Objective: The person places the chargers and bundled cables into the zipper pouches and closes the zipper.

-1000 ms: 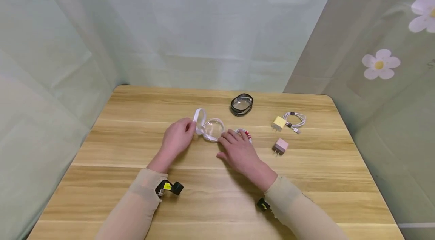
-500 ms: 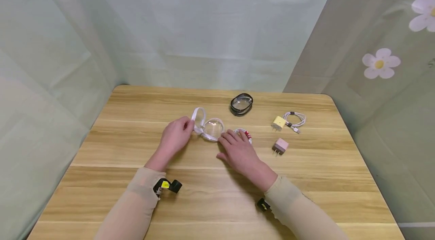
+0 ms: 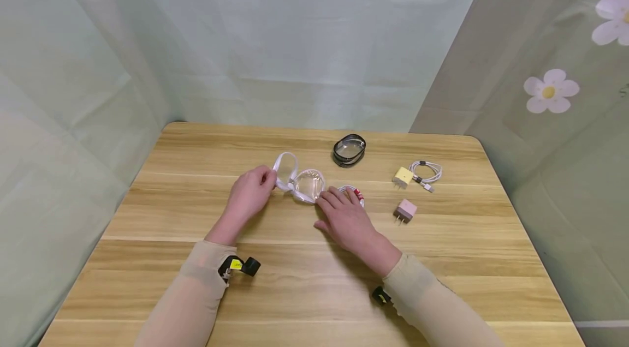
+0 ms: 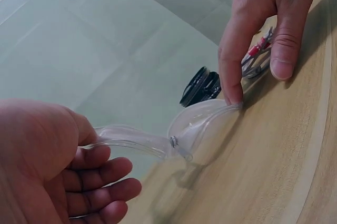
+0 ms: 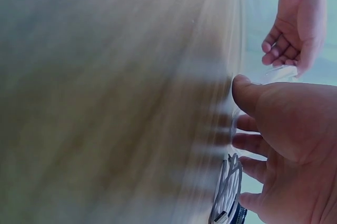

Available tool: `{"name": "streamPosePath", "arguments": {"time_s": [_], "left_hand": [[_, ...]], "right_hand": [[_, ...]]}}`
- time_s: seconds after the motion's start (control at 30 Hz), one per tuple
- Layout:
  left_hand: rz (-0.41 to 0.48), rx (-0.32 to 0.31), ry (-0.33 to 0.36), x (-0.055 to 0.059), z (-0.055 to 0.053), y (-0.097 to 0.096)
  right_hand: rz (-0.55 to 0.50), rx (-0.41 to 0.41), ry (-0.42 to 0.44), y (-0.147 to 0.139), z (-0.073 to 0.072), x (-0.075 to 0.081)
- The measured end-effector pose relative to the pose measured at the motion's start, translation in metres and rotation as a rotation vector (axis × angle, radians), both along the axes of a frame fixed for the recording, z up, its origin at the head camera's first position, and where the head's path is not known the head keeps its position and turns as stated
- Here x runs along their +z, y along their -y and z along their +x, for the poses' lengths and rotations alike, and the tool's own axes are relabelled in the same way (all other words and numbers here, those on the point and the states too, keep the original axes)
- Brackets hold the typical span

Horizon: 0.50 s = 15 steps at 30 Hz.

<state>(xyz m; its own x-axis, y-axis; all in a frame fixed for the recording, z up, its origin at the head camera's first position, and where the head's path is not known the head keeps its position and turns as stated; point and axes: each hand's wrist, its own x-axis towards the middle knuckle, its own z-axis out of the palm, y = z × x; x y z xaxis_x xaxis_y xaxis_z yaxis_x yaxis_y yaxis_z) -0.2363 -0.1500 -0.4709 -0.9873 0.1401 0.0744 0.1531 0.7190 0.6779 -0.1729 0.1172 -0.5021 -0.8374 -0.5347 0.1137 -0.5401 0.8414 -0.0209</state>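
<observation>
A small round clear zip pouch (image 3: 309, 185) with white trim lies opened out on the table, its lid (image 3: 286, 155) raised to the left. My left hand (image 3: 249, 193) pinches the lid's edge between thumb and forefinger; in the left wrist view the other fingers are loosely bent. With fairly straight fingers, my right hand (image 3: 348, 220) presses on the near right edge of the pouch. Just beyond those fingers lies a coiled white cable (image 3: 362, 202) with a red tie, partly hidden by the hand. Nothing shows inside the pouch.
A black-trimmed clear pouch (image 3: 349, 163) sits farther back on the wooden table (image 3: 304, 292). To the right are a yellow plug charger (image 3: 403, 176), another coiled white cable (image 3: 437, 175) and a pink and grey plug charger (image 3: 405, 210). Fabric hangs behind.
My left hand has moved slightly left and away, drawing the pouch's lid leftward so it opens wider. My right hand has stayed in place on the pouch's edge.
</observation>
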Motion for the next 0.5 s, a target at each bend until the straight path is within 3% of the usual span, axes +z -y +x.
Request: {"name": "streamPosePath", "arguments": {"time_s": [0.2, 0.5], "left_hand": [[0.01, -0.056, 0.014, 0.002, 0.003, -0.004], [0.032, -0.122, -0.025, 0.001, 0.005, -0.014]], "right_hand": [[0.008, 0.0, 0.006, 0.001, 0.0, 0.0], [-0.016, -0.007, 0.022, 0.0, 0.0, 0.003]]}}
